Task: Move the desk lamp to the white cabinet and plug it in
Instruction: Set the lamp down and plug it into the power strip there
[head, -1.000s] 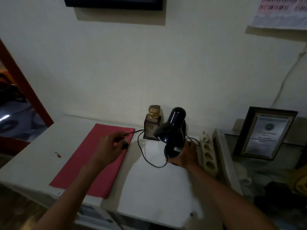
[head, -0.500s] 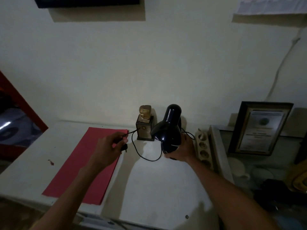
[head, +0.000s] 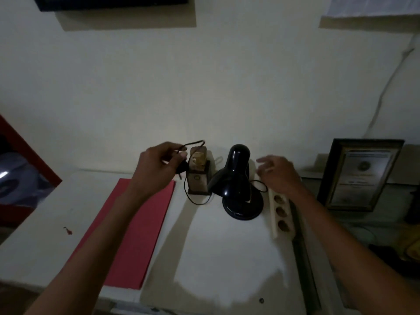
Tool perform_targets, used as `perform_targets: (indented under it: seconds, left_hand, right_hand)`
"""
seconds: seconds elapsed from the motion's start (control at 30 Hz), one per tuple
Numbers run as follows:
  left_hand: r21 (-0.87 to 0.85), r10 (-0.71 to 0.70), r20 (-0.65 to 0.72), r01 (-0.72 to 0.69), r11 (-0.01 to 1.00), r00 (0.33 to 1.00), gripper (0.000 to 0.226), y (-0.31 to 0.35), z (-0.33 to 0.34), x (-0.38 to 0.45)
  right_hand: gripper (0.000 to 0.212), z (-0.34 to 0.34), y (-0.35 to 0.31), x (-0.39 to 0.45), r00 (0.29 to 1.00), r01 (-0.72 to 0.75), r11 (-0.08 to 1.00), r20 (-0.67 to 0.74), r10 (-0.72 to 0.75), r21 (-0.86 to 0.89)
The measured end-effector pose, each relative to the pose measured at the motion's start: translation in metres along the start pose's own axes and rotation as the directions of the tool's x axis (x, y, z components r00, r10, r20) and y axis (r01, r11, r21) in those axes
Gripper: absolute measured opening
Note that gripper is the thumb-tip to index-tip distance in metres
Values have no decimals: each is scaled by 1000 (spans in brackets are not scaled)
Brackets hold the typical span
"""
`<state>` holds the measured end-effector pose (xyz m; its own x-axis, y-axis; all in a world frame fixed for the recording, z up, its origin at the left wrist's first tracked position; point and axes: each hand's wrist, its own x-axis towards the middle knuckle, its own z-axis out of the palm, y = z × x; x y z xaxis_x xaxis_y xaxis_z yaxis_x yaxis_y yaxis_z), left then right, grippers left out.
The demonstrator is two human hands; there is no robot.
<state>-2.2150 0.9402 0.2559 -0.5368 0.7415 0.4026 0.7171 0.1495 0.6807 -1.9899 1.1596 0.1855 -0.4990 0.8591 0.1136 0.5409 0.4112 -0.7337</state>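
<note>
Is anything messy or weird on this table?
A little. There is a small red stain on the white cabinet left of the red paper, like a drip. The desk lamp's black cord loops loosely around the small trophy. Nothing looks broken.

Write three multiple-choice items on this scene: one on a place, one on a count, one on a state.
1. Where does the desk lamp stand?
A. between trophy and power strip
B. on the red paper
C. on the floor

2. How many sockets show on the power strip?
A. one
B. three
C. six

3. What is the left hand doing?
A. resting flat
B. holding the plug and cord
C. gripping the shade

Key: 1 A, it stands between them; 2 B, three round sockets show below the right hand; 3 B, fingers are closed on the plug.
</note>
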Motion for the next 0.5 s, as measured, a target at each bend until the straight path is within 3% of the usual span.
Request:
perform_targets:
  seconds: [0.07, 0.17, 0.23, 0.3, 0.4, 0.5]
  left_hand:
    - [-59, 27, -3, -27, 998, 1000, 15, 21, 3, 19]
    - [-146, 91, 14, -88, 985, 996, 15, 54, 8, 42]
    - [-199, 131, 37, -121, 972, 991, 14, 75, 14, 57]
    - [-254, 148, 55, -130, 958, 987, 13, 92, 20, 71]
    - [-306, 158, 40, -139, 942, 987, 13, 106, 33, 89]
    - [-293, 203, 29, -186, 938, 979, 12, 113, 51, 102]
  right_hand:
    - [22, -22, -37, -3, 983, 117, 985, -158, -96, 125]
    - [40, -50, -92, -11, 944, 330, 893, -131, -304, 306]
    - [51, -67, -118, -10, 909, 414, 851, -100, -404, 325]
    - [45, -81, -136, -5, 926, 376, 866, -104, -362, 329]
    - [30, -98, -148, 2, 981, 196, 848, -97, -171, 492]
    - [22, -106, -145, 3, 984, 143, 871, 30, -178, 469]
